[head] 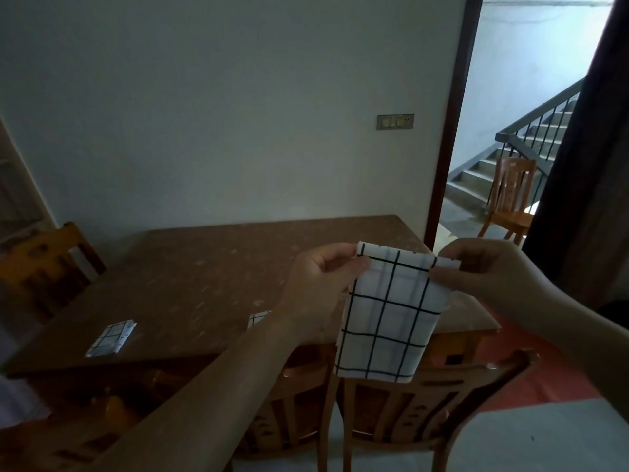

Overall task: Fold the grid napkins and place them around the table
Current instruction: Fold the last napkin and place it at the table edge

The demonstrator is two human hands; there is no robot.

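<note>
Above the table (211,267), both hands — left (320,277), right (490,270) — pinch a hanging grid napkin's (388,321) top corners.

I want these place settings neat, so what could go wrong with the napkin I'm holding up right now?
1. The grid napkin hangs in the air, pinched only along its top edge by the left hand and right hand; its folded layers could fall open.
2. It hangs over the chair, not the table, so a slip would likely drop it off the table.
3. Two folded napkins already lie near the table's front edge; a careless placement could nudge them.
</note>
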